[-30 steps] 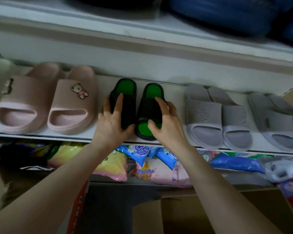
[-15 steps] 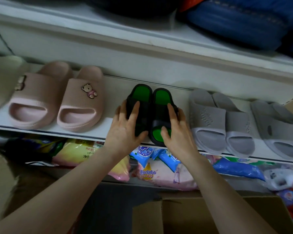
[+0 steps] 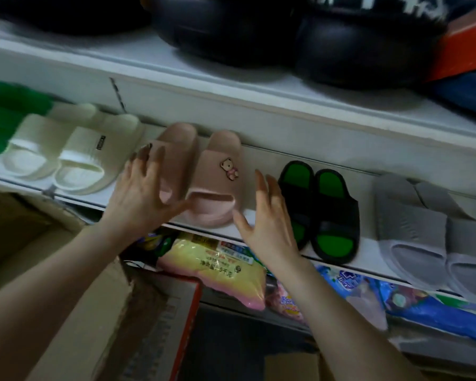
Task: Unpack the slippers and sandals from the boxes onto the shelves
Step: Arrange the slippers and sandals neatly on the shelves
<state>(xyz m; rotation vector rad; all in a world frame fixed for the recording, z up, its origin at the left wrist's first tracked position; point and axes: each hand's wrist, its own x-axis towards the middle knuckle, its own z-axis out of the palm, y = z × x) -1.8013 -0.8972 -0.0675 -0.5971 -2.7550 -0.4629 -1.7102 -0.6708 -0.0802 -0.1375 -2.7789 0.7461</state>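
The pink slippers [image 3: 204, 174] sit as a pair on the white shelf [image 3: 261, 160], toes toward the front edge, and serve as the landmark here. The right one carries a small bear charm [image 3: 229, 167] on its strap. The left hand [image 3: 143, 193] hovers over the left pink slipper with fingers spread, covering part of its strap; whether it touches the slipper cannot be told. The right hand [image 3: 267, 218] is just to the right of the pair, fingers straight and parted, thumb close to the toe of the bear slipper, holding nothing.

To the right of the pink pair, past the right hand, stand the black slippers with green insoles [image 3: 322, 210], side by side, and further right the grey slippers [image 3: 423, 229]. To the left of the pink pair lie the cream slippers [image 3: 66, 155], and beyond them something bright green [image 3: 0, 119] at the frame's edge.

Above the pink pair a higher shelf [image 3: 231, 86] carries bulky black footwear [image 3: 300, 34] and, far right, red and blue items, blurred. Below the pink pair, under the shelf edge, plastic packets are crammed together: a yellow and pink packet [image 3: 220, 276] directly beneath, blue packets [image 3: 412, 301] off to the right. A cardboard box [image 3: 74, 312] with a red-edged flap stands open below and to the left; its contents are not visible.
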